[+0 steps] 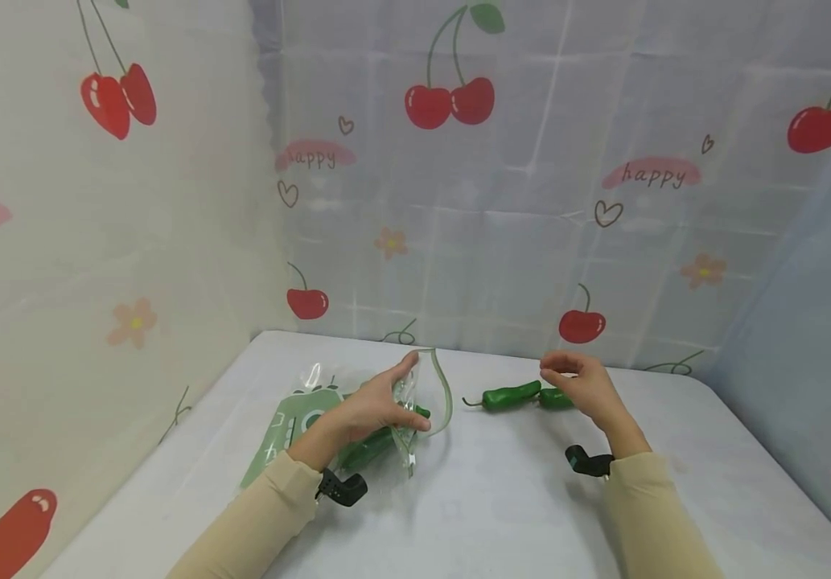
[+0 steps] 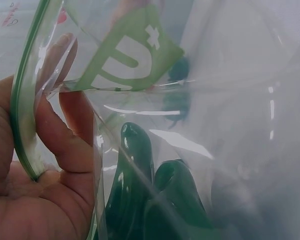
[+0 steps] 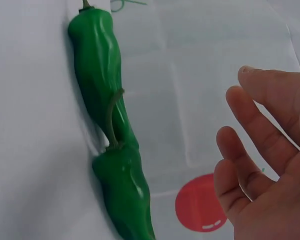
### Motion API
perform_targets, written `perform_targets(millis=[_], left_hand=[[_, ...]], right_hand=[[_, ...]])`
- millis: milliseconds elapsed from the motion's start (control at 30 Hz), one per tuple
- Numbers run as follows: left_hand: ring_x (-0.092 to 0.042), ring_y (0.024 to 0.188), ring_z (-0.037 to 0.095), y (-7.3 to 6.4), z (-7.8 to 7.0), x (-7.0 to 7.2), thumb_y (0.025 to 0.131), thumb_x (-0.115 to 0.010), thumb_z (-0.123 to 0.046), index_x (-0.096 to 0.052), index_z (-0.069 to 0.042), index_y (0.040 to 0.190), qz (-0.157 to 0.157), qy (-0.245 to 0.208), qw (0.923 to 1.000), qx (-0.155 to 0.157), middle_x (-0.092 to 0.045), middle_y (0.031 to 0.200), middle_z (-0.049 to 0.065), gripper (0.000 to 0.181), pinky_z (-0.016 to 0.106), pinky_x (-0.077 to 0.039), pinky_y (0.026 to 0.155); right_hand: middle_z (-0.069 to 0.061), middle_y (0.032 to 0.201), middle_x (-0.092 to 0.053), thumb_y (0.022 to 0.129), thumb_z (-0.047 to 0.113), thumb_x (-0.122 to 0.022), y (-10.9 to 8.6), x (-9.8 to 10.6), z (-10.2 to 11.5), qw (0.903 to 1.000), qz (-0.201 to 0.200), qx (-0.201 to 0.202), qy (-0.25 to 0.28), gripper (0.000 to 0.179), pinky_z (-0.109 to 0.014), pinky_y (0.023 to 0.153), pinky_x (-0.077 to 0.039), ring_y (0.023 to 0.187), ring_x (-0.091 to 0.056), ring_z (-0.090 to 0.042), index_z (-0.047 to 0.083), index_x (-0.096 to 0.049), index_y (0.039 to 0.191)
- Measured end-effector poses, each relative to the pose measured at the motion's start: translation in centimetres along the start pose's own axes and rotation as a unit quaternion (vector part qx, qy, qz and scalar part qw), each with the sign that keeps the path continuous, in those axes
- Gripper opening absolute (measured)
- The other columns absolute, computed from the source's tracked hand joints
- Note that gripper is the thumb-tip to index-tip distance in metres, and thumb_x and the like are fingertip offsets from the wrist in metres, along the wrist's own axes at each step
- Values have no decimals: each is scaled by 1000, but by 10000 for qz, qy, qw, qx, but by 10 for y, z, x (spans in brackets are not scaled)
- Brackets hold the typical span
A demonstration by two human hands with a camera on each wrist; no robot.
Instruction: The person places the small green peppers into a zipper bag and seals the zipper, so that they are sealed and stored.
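Head view bright, evenly lit | my sleeves point(image 1: 661, 515) cast soft shadows on the tabletop point(image 1: 487, 507) | white glare streaks the bag point(image 2: 230, 130) | my left-wrist view hazy

Bag point(image 1: 292, 426) — clear glossy plastic, crinkled; peppers point(image 1: 511, 397) — smooth, glossy; sleeves point(image 1: 263, 511) matt cloth; backdrop point(image 1: 495, 221) creased, faintly shiny.

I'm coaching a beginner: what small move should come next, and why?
Probably lower the right hand onto the long, glossy green pepper on the right: that hand is empty and nearby, while the left hand props open the clear, green-printed plastic bag.
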State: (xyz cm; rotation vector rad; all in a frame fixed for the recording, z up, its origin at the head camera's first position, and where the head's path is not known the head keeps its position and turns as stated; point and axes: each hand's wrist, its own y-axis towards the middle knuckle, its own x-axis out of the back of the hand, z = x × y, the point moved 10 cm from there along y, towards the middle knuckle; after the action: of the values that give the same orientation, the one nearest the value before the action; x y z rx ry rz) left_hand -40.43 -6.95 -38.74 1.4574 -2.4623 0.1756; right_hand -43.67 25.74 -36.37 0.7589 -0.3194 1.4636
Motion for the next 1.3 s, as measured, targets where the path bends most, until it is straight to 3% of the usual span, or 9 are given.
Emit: perform_targets(millis=[67, 167, 367, 633, 733, 900, 1100, 1300], left_hand=[[-6, 160, 23, 0, 1, 0, 71, -96, -16, -18, -34, 166, -12, -6, 10000, -24, -14, 173, -9, 124, 47, -36, 118], [-3, 161, 24, 0, 0, 0, 71, -96, -15, -18, -33, 166, -7, -30, 10000, -47, -14, 173, -9, 124, 52, -30, 122], [-5, 160, 23, 0, 1, -1, 71, -96, -16, -18, -33, 166, 20, -55, 10000, -21, -13, 173, -9, 124, 43, -40, 112], [-17, 153, 21, 0, 5, -1, 71, -96, -15, -17, -34, 166, 29, -90, 10000, 33, -13, 173, -10, 124, 31, -48, 90], [-17, 153, 22, 1, 5, 0, 73, -95, -15, -16, -32, 166, 46, -49, 10000, 41, -13, 173, -11, 124, 31, -49, 88], [-10, 159, 22, 1, 3, -1, 72, -96, -18, -15, -31, 167, 68, 46, 10000, 37, -13, 173, -12, 125, 36, -49, 99], [-4, 161, 22, 0, 1, -3, 72, -96, -18, -14, -27, 167, 74, 33, 10000, -16, -12, 173, -11, 125, 48, -40, 116], [-3, 161, 21, 0, -1, -5, 72, -96, -19, -15, -32, 166, 91, 56, 9999, -26, -12, 173, -12, 124, 51, -35, 120]], right_hand=[[-17, 127, -70, 101, 29, -68, -1, 5, -5, 10000, -26, -28, -68, 30, -42, 92, -51, 121, -60, -35, 7, -69, 122], [-20, 132, -67, 101, 26, -68, -1, 8, -11, 9999, 32, -47, -144, 32, -50, 99, -50, 125, -58, -38, 5, -67, 125], [-24, 148, -53, 99, 22, -71, -4, 4, -24, 9991, 314, -176, -242, 42, -61, 110, -42, 139, -44, -44, 6, -61, 137], [-25, 153, -47, 98, 22, -72, -4, -2, -42, 9977, 463, -434, -254, 50, -61, 107, -46, 143, -39, -49, 6, -57, 143], [-24, 155, -45, 98, 22, -72, -3, -2, -44, 9971, 486, -536, -223, 52, -61, 106, -46, 143, -39, -49, 7, -56, 144], [-24, 155, -45, 97, 24, -73, -2, 0, -44, 9965, 491, -643, -232, 53, -63, 109, -43, 142, -38, -51, 7, -56, 144], [-23, 155, -45, 97, 23, -73, -2, -3, -48, 9947, 566, -761, -396, 52, -67, 109, -40, 139, -39, -53, 9, -56, 144], [-25, 158, -39, 96, 24, -74, -1, -6, -52, 9930, 618, -873, -504, 53, -71, 110, -36, 141, -35, -54, 11, -57, 144]])
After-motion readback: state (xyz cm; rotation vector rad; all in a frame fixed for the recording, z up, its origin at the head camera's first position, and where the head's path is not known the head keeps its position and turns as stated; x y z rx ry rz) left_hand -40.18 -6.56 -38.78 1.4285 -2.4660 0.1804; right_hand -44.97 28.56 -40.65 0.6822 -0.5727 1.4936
